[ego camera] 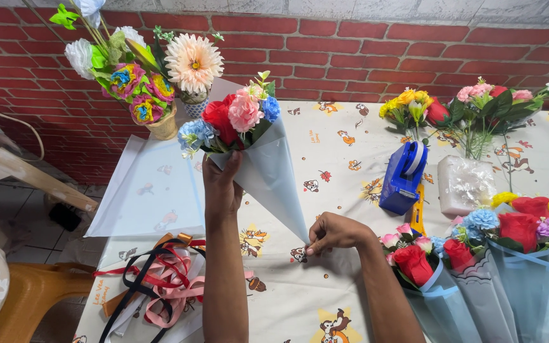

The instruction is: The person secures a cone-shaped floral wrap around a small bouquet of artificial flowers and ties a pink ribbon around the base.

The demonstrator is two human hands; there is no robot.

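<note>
The left hand (222, 184) grips a pale blue paper cone (273, 174) above the table; inside stand red, pink and blue artificial flowers (236, 114). The right hand (335, 234) pinches the cone's bottom tip.

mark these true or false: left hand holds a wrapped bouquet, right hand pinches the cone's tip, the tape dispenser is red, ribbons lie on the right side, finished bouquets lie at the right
1. The left hand holds a bouquet wrapped in a pale blue paper cone. True.
2. The right hand pinches the cone's lower tip. True.
3. The tape dispenser is red. False: it is blue.
4. The ribbons lie on the right side of the table. False: they lie at its left edge.
5. Wrapped bouquets lie at the right. True.
</note>
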